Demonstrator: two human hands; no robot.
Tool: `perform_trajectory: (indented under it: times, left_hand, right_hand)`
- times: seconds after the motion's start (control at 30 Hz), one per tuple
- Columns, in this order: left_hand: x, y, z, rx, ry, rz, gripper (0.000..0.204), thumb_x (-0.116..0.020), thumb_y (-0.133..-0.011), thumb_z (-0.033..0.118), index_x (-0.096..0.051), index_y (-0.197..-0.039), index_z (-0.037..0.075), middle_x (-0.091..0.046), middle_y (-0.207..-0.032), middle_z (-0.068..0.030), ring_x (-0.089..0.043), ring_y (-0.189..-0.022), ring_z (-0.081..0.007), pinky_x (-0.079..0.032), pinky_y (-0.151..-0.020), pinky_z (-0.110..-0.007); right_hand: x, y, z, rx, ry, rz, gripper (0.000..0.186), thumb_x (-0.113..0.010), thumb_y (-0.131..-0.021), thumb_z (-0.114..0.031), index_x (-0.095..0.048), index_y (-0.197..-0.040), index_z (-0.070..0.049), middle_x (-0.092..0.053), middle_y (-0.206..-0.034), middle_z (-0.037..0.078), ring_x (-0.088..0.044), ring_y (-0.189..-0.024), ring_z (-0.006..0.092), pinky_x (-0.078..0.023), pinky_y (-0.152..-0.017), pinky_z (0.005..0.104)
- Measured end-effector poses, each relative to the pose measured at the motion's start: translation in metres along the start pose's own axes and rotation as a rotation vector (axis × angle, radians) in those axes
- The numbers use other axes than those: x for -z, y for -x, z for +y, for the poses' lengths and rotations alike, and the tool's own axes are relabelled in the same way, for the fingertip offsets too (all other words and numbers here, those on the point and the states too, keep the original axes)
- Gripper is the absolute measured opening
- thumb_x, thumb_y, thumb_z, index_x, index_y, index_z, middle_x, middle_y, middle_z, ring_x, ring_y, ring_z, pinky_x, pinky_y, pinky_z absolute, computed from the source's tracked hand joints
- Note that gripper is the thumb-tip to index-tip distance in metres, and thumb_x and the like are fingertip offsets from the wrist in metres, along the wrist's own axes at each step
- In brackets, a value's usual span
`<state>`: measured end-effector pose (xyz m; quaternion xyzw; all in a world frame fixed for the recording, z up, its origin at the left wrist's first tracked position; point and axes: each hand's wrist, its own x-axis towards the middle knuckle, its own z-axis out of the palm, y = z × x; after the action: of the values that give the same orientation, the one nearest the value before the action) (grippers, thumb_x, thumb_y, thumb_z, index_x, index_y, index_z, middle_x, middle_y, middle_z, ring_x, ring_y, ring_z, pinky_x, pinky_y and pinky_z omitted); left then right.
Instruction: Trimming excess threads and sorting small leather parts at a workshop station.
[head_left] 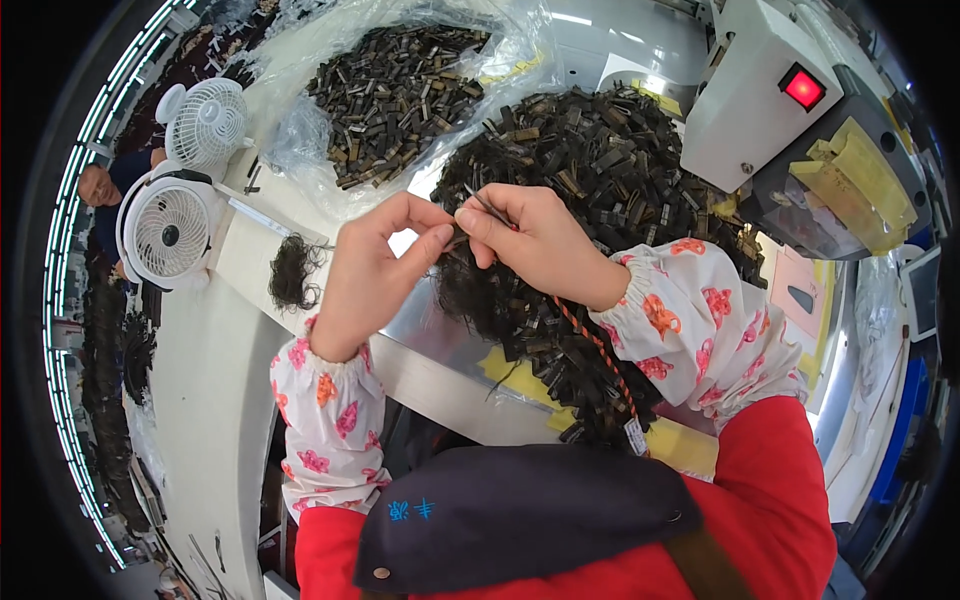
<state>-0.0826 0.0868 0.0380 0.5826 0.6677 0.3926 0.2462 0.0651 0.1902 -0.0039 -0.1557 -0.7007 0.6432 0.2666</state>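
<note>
My left hand (385, 255) and my right hand (545, 245) meet fingertip to fingertip in front of a heap of small dark rectangular pieces (640, 160) mixed with black hair-like strands. The left thumb and forefinger pinch a small dark piece, mostly hidden by the fingers. A thin pointed metal tool, which looks like tweezers (487, 205), lies in my closed right fingers. An orange-and-black braided cord (600, 350) hangs below the right hand, over the heap, with a white tag at its lower end.
A clear plastic bag (300, 140) holds more dark pieces (400, 100) at the far left. Nearby on the white table (200, 400) lie a hair tuft (293, 272) and two white fans (172, 235). A machine with a red light (760, 90) stands at right. Another person (110, 195) is beyond the fans.
</note>
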Motion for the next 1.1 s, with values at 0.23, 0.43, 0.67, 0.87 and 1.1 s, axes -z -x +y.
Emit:
perform_trajectory:
  times: [0.23, 0.43, 0.67, 0.87, 1.1]
  left_hand:
    - [0.044, -0.034, -0.019, -0.315, -0.621, 0.663, 0.018, -0.058, -0.086, 0.012, -0.062, -0.096, -0.002, -0.065, -0.083, -0.0086, -0.059, -0.077, -0.0115, -0.046, -0.072, -0.024]
    - [-0.035, 0.068, -0.015, 0.010, -0.183, 0.194, 0.039, -0.074, -0.069, 0.014, -0.059, -0.103, 0.003, -0.055, -0.086, -0.0082, -0.052, -0.070, -0.0154, -0.043, -0.063, -0.026]
    - [-0.049, 0.078, -0.034, 0.117, 0.015, 0.191, 0.014, -0.059, -0.083, 0.004, -0.061, -0.096, 0.000, -0.059, -0.076, -0.0063, -0.055, -0.067, -0.0123, -0.044, -0.060, -0.024]
    - [-0.046, 0.078, -0.047, 0.207, 0.170, 0.497, 0.019, -0.056, -0.086, 0.006, -0.058, -0.103, -0.002, -0.062, -0.079, -0.0038, -0.053, -0.065, -0.0060, -0.044, -0.059, -0.020]
    - [-0.042, 0.098, -0.041, 0.115, -0.015, 0.502, 0.014, -0.055, -0.086, 0.004, -0.061, -0.098, -0.002, -0.061, -0.085, -0.0057, -0.055, -0.075, -0.0082, -0.045, -0.066, -0.021]
  right_hand:
    - [0.001, -0.001, -0.003, 0.008, -0.071, 0.005, 0.022, -0.053, -0.087, -0.018, -0.061, -0.082, 0.002, -0.058, -0.058, 0.001, -0.046, -0.051, 0.0041, -0.036, -0.047, 0.0228]
    - [-0.004, -0.007, 0.010, 0.057, 0.037, 0.000, 0.022, -0.055, -0.085, -0.020, -0.062, -0.084, 0.001, -0.059, -0.059, 0.004, -0.049, -0.050, 0.0082, -0.039, -0.049, 0.0252]
    - [-0.004, 0.007, 0.022, 0.264, 0.423, -0.523, 0.026, -0.066, -0.077, -0.014, -0.059, -0.097, 0.001, -0.063, -0.081, 0.016, -0.061, -0.072, 0.0305, -0.047, -0.067, 0.0322]
    - [-0.004, 0.005, 0.011, 0.183, 0.574, -0.506, 0.021, -0.066, -0.078, -0.017, -0.060, -0.085, 0.002, -0.060, -0.071, 0.016, -0.056, -0.058, 0.0278, -0.043, -0.055, 0.0325]
    - [-0.001, 0.004, 0.009, 0.121, 0.488, -0.441, 0.021, -0.065, -0.079, -0.016, -0.059, -0.085, 0.003, -0.058, -0.069, 0.013, -0.050, -0.055, 0.0184, -0.043, -0.055, 0.0292]
